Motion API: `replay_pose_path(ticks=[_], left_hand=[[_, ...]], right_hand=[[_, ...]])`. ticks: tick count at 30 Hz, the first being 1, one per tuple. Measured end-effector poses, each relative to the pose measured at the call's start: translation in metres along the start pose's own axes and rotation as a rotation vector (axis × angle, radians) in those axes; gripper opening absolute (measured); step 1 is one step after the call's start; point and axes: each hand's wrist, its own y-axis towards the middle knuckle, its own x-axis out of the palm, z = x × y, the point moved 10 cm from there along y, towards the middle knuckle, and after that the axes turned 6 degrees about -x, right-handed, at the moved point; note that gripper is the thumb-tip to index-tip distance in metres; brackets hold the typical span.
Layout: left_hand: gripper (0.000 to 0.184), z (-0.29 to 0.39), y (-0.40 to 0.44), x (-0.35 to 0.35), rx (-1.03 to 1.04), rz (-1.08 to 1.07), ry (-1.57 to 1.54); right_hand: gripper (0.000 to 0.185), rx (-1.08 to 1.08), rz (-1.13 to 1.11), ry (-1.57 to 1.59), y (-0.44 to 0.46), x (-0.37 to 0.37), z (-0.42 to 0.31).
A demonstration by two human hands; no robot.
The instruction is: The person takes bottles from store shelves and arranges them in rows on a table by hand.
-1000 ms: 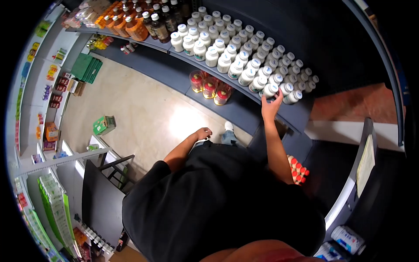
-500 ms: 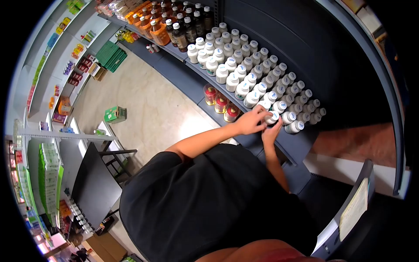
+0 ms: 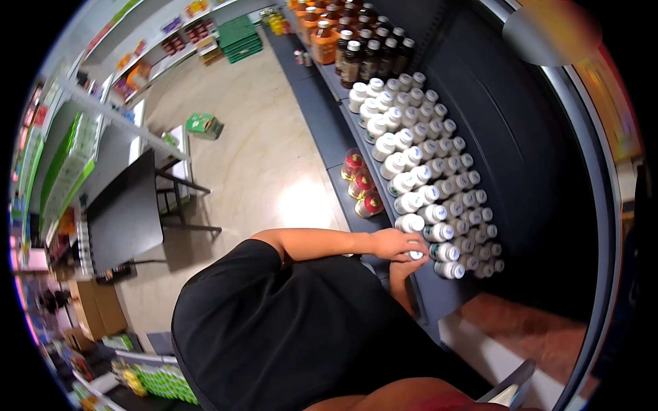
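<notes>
At the front edge of the dark shelf, my left hand reaches in from the left with its fingers curled over a white bottle. Only the bottle's pale cap shows between the fingers. My right hand is closed round the same bottle from the near side, its fingers partly hidden. Just beyond sits another white bottle in the front row. More white bottles with blue-marked caps stand close together to the right of my hands, in several rows.
Dark brown bottles and orange bottles stand farther along the shelf. Red-topped containers sit on the lower ledge. A black table, a green box and green crates are to the left.
The whole view has turned, so shelf and hands appear lower in the picture. My left hand now covers more of the bottle, and both hands have drawn closer together round it.
</notes>
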Motion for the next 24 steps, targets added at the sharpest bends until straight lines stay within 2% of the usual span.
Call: replay_pose_path(ticks=[3,6,8,10,12,14,16,18,20,22,24], left_hand=[[0.046,-0.003,-0.002,0.004,0.006,-0.02,0.011],[0.045,-0.004,-0.019,-0.004,-0.072,-0.034,0.062],[0.045,0.003,-0.042,-0.014,-0.121,-0.048,0.179],[0.044,-0.01,-0.071,-0.025,-0.159,-0.038,0.261],[0.043,-0.018,-0.115,-0.054,-0.236,0.014,0.32],[0.042,-0.037,-0.172,-0.08,-0.408,0.079,0.387],[0.045,-0.069,-0.246,-0.093,-0.708,-0.022,0.363],[0.049,-0.109,-0.336,-0.093,-0.865,0.134,0.231],[0.053,-0.132,-0.429,-0.078,-1.072,0.206,0.106],[0.055,-0.13,-0.513,-0.062,-1.213,0.379,-0.049],[0.052,-0.117,-0.585,-0.046,-1.254,0.62,-0.169]], right_hand=[[0.061,-0.032,0.002,-0.002,0.002,-0.003,-0.013],[0.069,-0.251,-0.032,-0.075,-0.015,-0.003,-0.036],[0.066,-0.228,-0.203,0.028,-0.024,0.014,-0.043],[0.062,-0.095,-0.472,0.203,-0.022,0.048,-0.086],[0.057,0.026,-0.635,0.298,-0.048,0.09,-0.101],[0.061,0.126,-0.97,0.383,-0.087,0.146,-0.122],[0.061,-0.068,-1.156,0.37,-0.121,0.188,-0.18],[0.059,0.177,-1.48,0.341,-0.211,0.247,-0.154],[0.051,0.052,-1.751,0.251,-0.272,0.278,-0.183],[0.049,-0.046,-2.046,0.347,-0.341,0.302,-0.208],[0.055,-0.206,-2.096,0.342,-0.387,0.318,-0.233]])
